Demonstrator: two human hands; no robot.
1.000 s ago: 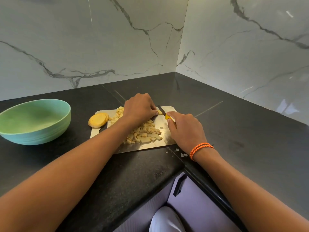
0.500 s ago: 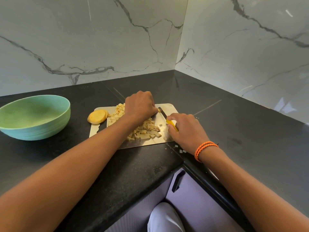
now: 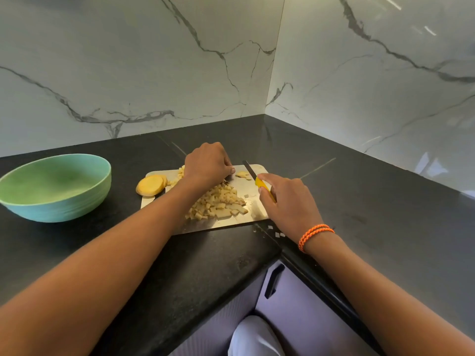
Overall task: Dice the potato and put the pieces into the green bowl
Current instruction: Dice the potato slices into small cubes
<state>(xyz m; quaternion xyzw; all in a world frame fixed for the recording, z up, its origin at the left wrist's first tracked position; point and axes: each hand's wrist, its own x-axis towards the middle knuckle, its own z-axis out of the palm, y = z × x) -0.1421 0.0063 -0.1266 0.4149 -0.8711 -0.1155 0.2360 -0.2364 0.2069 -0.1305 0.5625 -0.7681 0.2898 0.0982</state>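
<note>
On the black counter, one right hand grips one knife, left hand curled

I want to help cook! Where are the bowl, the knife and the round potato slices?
green bowl (image 3: pixel 64 209): head view, outer front wall.
knife (image 3: pixel 262 185): head view, yellow handle.
potato slices (image 3: pixel 150 185): head view, top slice's face.

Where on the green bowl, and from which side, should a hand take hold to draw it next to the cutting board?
Take the green bowl by its rim, at the edge facing the cutting board. It stands upright with an open mouth and nothing visible inside, so fingers can probably hook over that thin lip from above, thumb outside. Its curved wall gives a poorer hold.
</note>
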